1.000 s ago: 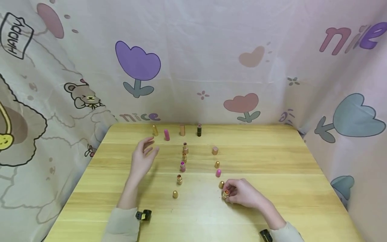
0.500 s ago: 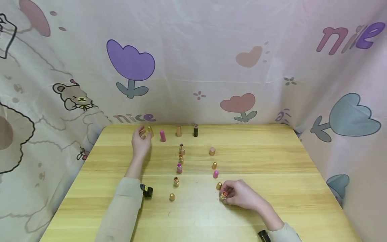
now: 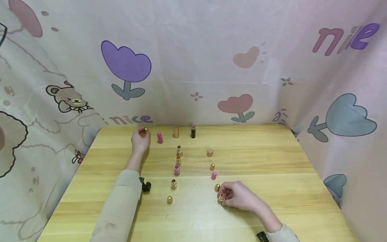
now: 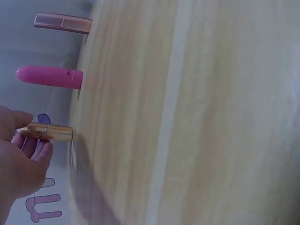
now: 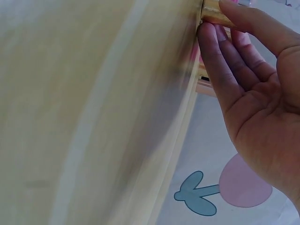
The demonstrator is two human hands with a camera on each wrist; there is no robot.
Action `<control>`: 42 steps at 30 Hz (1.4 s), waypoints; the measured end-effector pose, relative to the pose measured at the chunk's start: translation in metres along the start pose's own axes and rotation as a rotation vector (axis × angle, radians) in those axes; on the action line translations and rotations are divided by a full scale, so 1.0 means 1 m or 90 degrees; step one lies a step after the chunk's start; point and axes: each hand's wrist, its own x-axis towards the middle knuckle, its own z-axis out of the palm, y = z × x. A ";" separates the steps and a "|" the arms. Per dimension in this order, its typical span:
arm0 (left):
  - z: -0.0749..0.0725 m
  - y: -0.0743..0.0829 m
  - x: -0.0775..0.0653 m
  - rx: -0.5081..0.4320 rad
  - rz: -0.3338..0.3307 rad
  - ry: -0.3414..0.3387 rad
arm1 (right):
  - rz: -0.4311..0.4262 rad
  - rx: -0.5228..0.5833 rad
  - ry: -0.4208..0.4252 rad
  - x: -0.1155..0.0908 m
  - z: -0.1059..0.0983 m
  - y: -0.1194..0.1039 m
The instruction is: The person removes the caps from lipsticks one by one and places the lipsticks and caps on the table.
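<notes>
Left hand (image 3: 140, 139) far out near the back edge of the table (image 3: 272, 161), fingers pinching the top of a gold lipstick (image 3: 145, 131). Gold lipstick standing up on the table, at the left end of the back row. From the left wrist view, thumb and fingers (image 4: 41, 149) wrapped round the far end of the gold lipstick (image 4: 50, 132), its bottom touching the wood.

Next in that back row, going right: a pink lipstick (image 3: 159, 137), a tan tube (image 3: 176, 132), a dark tube (image 3: 193, 132). All standing up, a little apart, close to the back edge.

Right hand (image 3: 239, 195) resting on the table nearer the front edge, right of the middle. Fingers curled round a small open gold tube (image 3: 222, 197) with orange showing inside. Tube sitting on the table at the hand's left side. From the right wrist view, thumb on top and fingers (image 5: 220, 61) under a gold piece (image 5: 216, 13) pressed to the wood.

Small gold cap (image 3: 217, 187) just beside the right hand, toward the back. Behind that, in a line: a pink cap (image 3: 213, 175), another gold cap (image 3: 212, 166), a tan cap (image 3: 210, 153).

Another line down the middle of the table: four short open tubes (image 3: 176, 170), then a gold cap (image 3: 170, 200) nearest the front edge.

Small black thing (image 3: 146, 186) at the left sleeve (image 3: 116, 211).
</notes>
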 end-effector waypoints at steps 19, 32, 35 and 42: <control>-0.013 -0.008 -0.007 0.013 0.005 0.016 | 0.005 0.024 0.023 -0.013 -0.003 -0.005; -0.018 0.002 -0.029 -0.064 -0.023 0.054 | -0.098 0.022 0.247 -0.006 -0.021 -0.022; -0.018 0.007 -0.037 -0.098 -0.028 0.070 | -0.115 0.026 0.300 0.000 -0.022 -0.029; -0.017 0.017 -0.060 -0.214 -0.048 0.098 | -0.153 0.027 0.362 0.020 -0.016 -0.043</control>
